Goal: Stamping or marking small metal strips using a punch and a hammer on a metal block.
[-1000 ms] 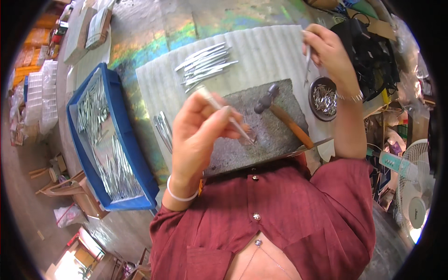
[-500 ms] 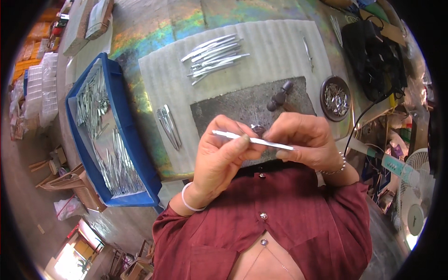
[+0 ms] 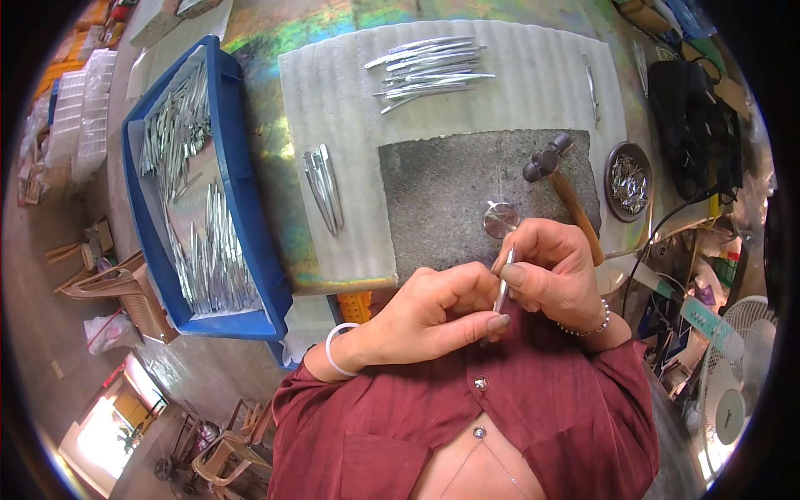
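A slim silver metal strip (image 3: 502, 293) is pinched between my two hands, in front of my shirt. My left hand (image 3: 437, 310) grips its lower end with thumb and fingers, and my right hand (image 3: 554, 271) has the upper end between thumb and forefinger. Just beyond the right fingers, a small round shiny object (image 3: 500, 218) sits on a dark slab (image 3: 442, 196); what it is cannot be made out. A hammer (image 3: 573, 202) with a wooden handle lies at the slab's right side.
On the pale foam sheet (image 3: 333, 100) lie a pile of silver strips (image 3: 433, 67) and a smaller group (image 3: 323, 187). A blue bin (image 3: 236, 171) full of strips stands left. To the right are a brown bowl (image 3: 613, 196) of small metal pieces, a black bag (image 3: 679, 125) and a fan (image 3: 737, 367).
My hands have come lower and closer together, turning the strip from nearly level to steep. The hammer's handle and the round object now show fully. The view has shifted.
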The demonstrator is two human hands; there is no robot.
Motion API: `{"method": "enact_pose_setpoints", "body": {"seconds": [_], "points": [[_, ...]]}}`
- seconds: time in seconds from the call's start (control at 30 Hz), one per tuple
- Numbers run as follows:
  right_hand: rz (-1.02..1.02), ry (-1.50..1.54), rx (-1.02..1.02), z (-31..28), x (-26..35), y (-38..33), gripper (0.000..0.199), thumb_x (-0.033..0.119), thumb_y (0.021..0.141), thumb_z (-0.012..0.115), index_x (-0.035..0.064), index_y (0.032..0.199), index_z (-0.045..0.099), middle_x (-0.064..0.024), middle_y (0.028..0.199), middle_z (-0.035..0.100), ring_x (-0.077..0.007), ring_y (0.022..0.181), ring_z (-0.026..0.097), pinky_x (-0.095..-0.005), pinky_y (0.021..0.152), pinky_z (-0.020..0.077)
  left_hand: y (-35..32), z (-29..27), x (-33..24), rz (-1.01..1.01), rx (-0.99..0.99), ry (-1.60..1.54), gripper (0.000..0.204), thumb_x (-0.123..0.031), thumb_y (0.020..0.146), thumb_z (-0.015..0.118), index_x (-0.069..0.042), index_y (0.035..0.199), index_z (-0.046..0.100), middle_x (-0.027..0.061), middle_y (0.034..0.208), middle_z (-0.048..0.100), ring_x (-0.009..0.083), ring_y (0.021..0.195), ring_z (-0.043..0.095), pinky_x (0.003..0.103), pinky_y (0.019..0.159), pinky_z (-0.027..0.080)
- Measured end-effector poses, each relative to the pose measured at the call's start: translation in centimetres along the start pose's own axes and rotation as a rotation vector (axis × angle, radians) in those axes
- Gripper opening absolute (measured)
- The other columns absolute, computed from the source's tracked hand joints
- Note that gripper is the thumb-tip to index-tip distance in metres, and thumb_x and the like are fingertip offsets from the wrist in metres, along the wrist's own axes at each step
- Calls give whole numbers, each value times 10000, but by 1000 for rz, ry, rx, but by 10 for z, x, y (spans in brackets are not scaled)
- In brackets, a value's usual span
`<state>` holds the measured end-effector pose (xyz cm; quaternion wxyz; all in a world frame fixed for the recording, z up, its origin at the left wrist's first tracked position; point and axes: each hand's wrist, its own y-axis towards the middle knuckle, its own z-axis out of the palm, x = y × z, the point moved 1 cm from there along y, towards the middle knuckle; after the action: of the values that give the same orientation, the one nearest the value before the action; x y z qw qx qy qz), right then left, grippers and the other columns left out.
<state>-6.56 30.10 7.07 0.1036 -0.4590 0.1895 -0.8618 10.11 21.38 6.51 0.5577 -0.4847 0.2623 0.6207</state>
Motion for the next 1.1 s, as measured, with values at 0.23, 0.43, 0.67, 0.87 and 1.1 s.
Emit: {"method": "enact_pose_setpoints", "body": {"seconds": [0.23,0.43,0.67,0.87,1.1], "points": [[58,5,-74,4,-3,9,86,51,863,615,16,851,537,-29,716,568,-33,475,436,-180,405,316,0,-6,6,-144,69,-231,122,-64,914,578,21,977,518,77,797,660,109,728,624,242,641,505],[51,63,20,6,-1,11,44,35,899,578,-1,910,554,-20,781,590,-67,685,574,-202,580,452,1,-7,5,-115,60,-237,120,-86,914,584,9,936,514,60,762,653,96,688,602,247,622,496],[-40,-53,-9,6,3,15,51,31,890,585,-9,896,554,-23,754,570,-50,619,505,-200,537,400,3,-11,4,-11,50,-93,110,-76,922,563,11,959,507,64,777,656,104,710,616,254,639,503],[17,-70,4,8,9,16,42,14,900,569,-25,914,563,-41,796,603,-79,708,586,-228,623,483,3,-11,6,-78,102,-274,120,-87,942,533,7,1005,496,72,866,647,114,787,626,256,683,524],[97,-6,18,13,14,20,59,26,911,552,-32,924,554,-60,770,610,-103,652,596,-239,577,482,1,-13,6,-149,135,-425,121,-97,949,525,-7,1017,484,77,896,638,123,815,626,252,706,522]]}}
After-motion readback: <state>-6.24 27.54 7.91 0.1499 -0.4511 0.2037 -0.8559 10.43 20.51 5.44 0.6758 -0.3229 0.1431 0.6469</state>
